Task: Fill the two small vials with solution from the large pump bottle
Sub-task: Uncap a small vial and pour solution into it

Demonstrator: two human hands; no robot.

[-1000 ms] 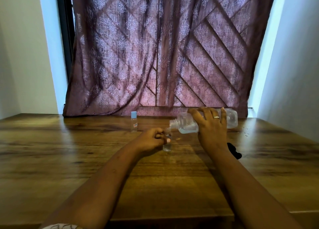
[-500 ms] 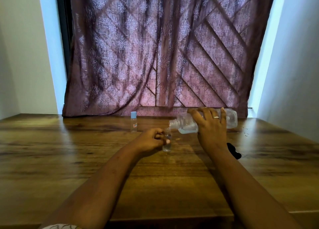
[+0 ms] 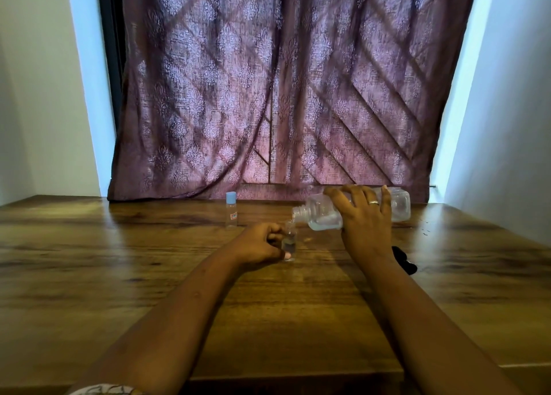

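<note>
My right hand (image 3: 365,215) grips the large clear bottle (image 3: 322,212), which lies tipped on its side with its open neck pointing left, just above a small uncapped vial (image 3: 289,242). Clear liquid pools in the bottle's lower side near the neck. My left hand (image 3: 259,242) holds that vial upright on the wooden table (image 3: 149,275), fingers curled round it; the vial has some liquid in it. A second small vial (image 3: 231,211) with a light blue cap and a red-edged label stands upright further back to the left, apart from both hands.
A black object (image 3: 404,260), partly hidden by my right forearm, lies on the table to the right. A purple patterned curtain (image 3: 268,96) hangs behind the table's far edge. White walls stand on both sides. The table's near edge steps back on the right.
Almost nothing has moved. Both hands keep their hold, and the large bottle stays tipped over the vial.
</note>
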